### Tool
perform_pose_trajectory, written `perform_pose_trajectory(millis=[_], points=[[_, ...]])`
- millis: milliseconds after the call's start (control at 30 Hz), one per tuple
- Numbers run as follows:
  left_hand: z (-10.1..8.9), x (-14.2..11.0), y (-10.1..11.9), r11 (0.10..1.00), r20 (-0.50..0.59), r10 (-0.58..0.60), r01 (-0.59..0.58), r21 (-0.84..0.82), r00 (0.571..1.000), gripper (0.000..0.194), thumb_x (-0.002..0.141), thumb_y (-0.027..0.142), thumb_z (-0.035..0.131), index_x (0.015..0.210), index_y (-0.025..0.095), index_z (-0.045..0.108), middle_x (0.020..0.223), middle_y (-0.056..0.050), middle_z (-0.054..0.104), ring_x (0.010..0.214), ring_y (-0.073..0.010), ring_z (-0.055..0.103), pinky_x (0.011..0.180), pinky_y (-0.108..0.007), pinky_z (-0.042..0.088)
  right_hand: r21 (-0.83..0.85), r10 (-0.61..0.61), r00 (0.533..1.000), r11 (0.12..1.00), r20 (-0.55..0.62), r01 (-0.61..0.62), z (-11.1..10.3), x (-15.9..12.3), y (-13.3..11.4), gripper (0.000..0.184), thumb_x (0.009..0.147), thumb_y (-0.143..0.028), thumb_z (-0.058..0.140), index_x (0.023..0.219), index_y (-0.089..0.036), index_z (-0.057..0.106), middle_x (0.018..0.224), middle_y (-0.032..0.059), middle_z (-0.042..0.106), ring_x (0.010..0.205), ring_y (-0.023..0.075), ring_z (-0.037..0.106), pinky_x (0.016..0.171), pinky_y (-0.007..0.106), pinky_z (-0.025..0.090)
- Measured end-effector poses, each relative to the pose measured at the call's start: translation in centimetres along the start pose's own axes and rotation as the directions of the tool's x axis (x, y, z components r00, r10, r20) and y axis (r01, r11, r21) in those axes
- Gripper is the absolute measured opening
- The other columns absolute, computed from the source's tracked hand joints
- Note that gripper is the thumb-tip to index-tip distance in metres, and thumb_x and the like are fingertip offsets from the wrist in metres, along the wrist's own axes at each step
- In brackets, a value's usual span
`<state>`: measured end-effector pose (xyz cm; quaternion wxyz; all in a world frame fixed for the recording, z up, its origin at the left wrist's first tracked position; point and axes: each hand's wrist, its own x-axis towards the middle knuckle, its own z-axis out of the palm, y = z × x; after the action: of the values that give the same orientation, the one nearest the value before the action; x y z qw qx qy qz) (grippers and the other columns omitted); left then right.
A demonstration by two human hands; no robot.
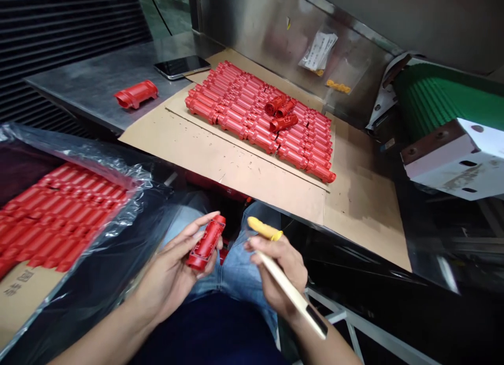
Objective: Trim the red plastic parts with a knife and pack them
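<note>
My left hand (172,273) is closed around a red plastic tubular part (207,243), tilted above my lap. Between the fingers of my right hand (285,268) is a slim pen-like tool (289,289) with a cream handle and a dark rear end. Its working tip is hidden or too small to make out. A yellow finger cot (264,228) covers the index finger, which points towards the red part. A gap separates the two hands.
Rows of red parts (252,110) lie on cardboard (220,155) on the table, several loose ones on top. A single red part (136,94) and a phone (182,66) are left. A plastic-lined box (118,170) holds more red parts. A green belt (452,97) stands right.
</note>
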<state>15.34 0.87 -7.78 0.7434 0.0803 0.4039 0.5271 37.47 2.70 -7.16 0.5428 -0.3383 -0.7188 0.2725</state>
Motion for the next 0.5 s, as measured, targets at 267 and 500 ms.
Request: perform_pose_trajectory(millis=[267,500], points=[[-0.5,0.3,-0.2,0.977,0.021,-0.204,0.202,0.063,0.979,0.052,0.099,0.038,0.081,0.146,0.016,0.085,0.090,-0.013,0.083,0.052,-0.0141,0.059,0.042,-0.021,0.037,0.190,-0.167,0.898,0.977,0.407,0.096,1.0,0.0,-0.5,0.026,0.115,-0.018,0.076,0.140,-0.015,0.082,0.128,0.0125,0.088,0.118,0.0244,0.088,0.105,0.030,0.075],[-0.3,0.2,-0.2,0.979,-0.009,-0.177,0.177,0.099,0.984,0.052,0.096,0.035,0.083,0.143,0.014,0.087,0.114,-0.018,0.088,0.063,-0.0176,0.070,0.048,-0.024,0.047,0.195,-0.005,0.858,0.975,0.513,-0.111,0.8,-1.3,-0.1,0.030,0.120,-0.028,0.071,0.148,-0.022,0.080,0.136,0.0102,0.086,0.124,0.0220,0.086,0.116,0.035,0.072]])
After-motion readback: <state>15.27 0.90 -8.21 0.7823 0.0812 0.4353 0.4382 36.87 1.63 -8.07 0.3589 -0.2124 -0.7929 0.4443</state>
